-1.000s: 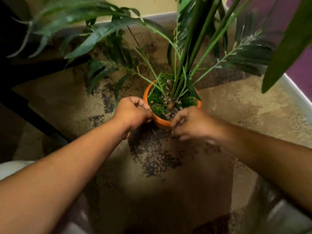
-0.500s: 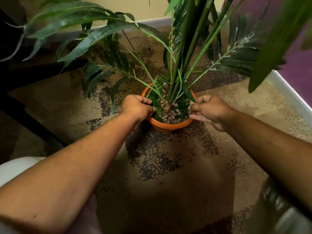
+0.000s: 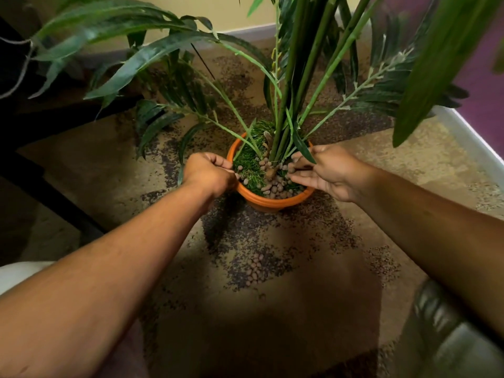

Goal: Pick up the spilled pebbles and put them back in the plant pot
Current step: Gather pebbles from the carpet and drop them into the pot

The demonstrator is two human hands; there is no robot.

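An orange plant pot stands on the carpet, holding a tall green plant, fake grass and brown pebbles. My left hand is at the pot's left rim, fingers curled over its edge. My right hand reaches in over the right rim, its fingers nearly straight and spread just above the pebbles in the pot; nothing shows between them. A small heap of spilled pebbles lies on a dark patch of carpet in front of the pot, between my forearms.
Long drooping leaves hang over the floor to the left and a broad leaf hangs at upper right. A white baseboard runs along the right wall. Dark furniture legs stand at left.
My right hand has moved from the pot's front rim round to its right side and in over the pebbles, its fingers opening. My left hand has stayed at the left rim.
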